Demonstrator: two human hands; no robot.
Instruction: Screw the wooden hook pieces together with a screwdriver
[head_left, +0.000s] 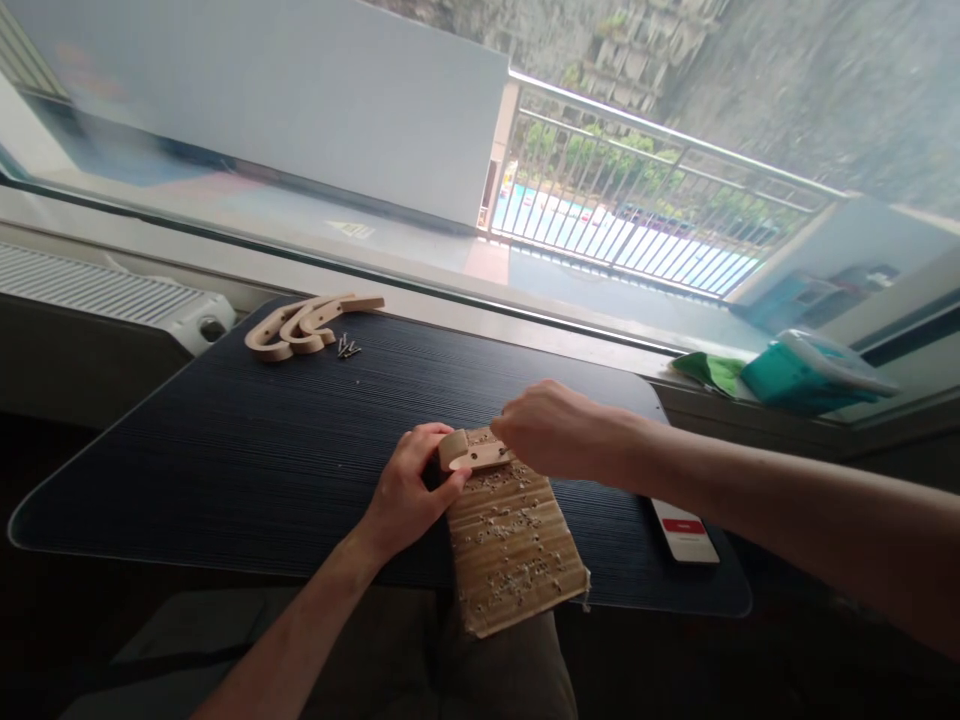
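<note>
A brown corrugated cardboard piece [517,540], pitted with many small holes, lies over the table's front edge. On its far end rests a pale wooden hook [484,456] with dark holes along its straight part. My left hand [409,485] grips the hook's curved end, thumb along the near side and fingers behind, touching the cardboard too. Closed in a fist, my right hand [544,428] is at the hook's other end. Whatever is in its fingers is hidden from view.
Several similar wooden hooks [307,325] lie at the dark table's [225,450] far left, beside a few screws [347,347]. A phone [684,530] is at the right. Behind stand a radiator [112,290], a green cloth [709,370] and a teal container [802,372] by the window.
</note>
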